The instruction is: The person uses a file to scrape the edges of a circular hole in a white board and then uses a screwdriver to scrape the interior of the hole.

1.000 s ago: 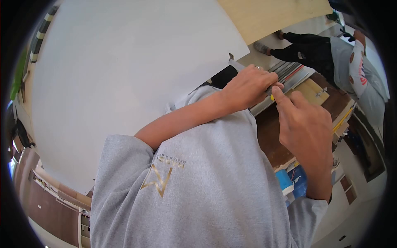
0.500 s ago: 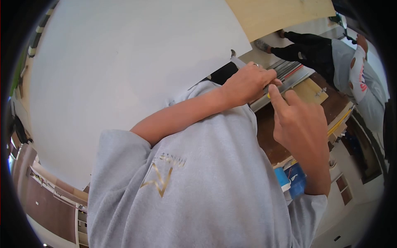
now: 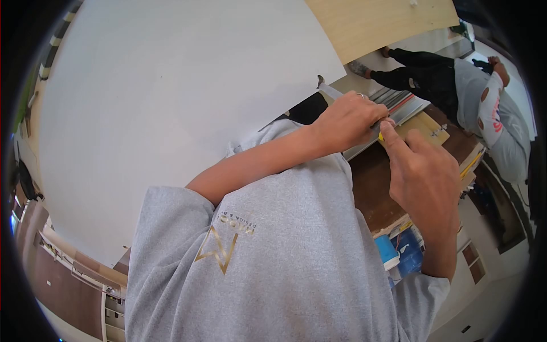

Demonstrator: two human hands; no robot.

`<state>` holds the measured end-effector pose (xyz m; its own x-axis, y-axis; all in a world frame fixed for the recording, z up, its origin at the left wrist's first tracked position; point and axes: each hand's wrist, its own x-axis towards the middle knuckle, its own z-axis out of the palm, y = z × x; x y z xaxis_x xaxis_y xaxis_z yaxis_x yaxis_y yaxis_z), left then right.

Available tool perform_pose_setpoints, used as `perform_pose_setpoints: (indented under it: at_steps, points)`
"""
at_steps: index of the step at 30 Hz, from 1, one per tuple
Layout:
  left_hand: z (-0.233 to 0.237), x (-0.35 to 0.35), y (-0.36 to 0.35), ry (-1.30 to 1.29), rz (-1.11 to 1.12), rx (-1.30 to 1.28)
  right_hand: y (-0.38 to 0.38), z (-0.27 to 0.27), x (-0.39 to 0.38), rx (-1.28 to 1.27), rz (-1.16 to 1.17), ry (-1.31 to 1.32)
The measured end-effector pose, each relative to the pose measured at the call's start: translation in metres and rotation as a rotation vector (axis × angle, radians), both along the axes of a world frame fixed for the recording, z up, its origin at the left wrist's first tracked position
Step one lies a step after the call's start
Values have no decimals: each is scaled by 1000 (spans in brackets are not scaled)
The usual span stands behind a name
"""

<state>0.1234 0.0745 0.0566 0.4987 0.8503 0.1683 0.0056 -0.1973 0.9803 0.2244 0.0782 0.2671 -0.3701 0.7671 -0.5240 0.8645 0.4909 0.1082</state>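
Nearest the camera, a light grey cotton T-shirt with a gold emblem [image 3: 228,251] fills the lower centre of the frame. From its sleeves two bare forearms rise toward the upper right.

The left hand [image 3: 347,119], ring visible on one finger, is clenched over the near end of a stack of flat grey strips with one red edge [image 3: 401,102], which lies just right of centre in the upper half. The right hand [image 3: 424,176], directly below and right of the left, has its index finger extended so that the tip meets the left hand's fingers. The remaining fingers are curled. A small yellow object [image 3: 380,137] shows as a sliver at that fingertip; whether the right hand grips it cannot be told.

Beneath the hands lies a dark brown wooden tabletop [image 3: 373,188]. Just right of the strips it carries a small pale wooden board with a metal clip [image 3: 424,122]. Blue packets [image 3: 407,251] sit at the table's lower right edge.

A large white flat sheet [image 3: 171,102] occupies the whole upper left. A pale plywood panel [image 3: 382,23] lies beyond it at top centre. At upper right stands another person in a grey-and-white top and black trousers [image 3: 490,108].
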Motion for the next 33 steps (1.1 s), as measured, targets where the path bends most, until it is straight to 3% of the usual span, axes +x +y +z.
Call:
perform_pose_setpoints:
  at_steps: [6,10,13,16,27,33]
  points:
    - [-12,3,-11,38,75,-18,10,-8,-7,-125,-12,3]
    - [-17,3,0,82,-49,-9,10,-11,-2,-152,-89,35]
    - [-12,3,-1,81,-23,8,9,-3,-9,-125,-102,-17]
    - [-2,3,-2,-7,109,37,6,2,-9,18,47,-12]
    - [-19,9,-10,20,-6,-141,11,-18,6,-161,-50,9]
    - [-12,9,0,29,41,-40,14,-9,4,-42,-11,-4]
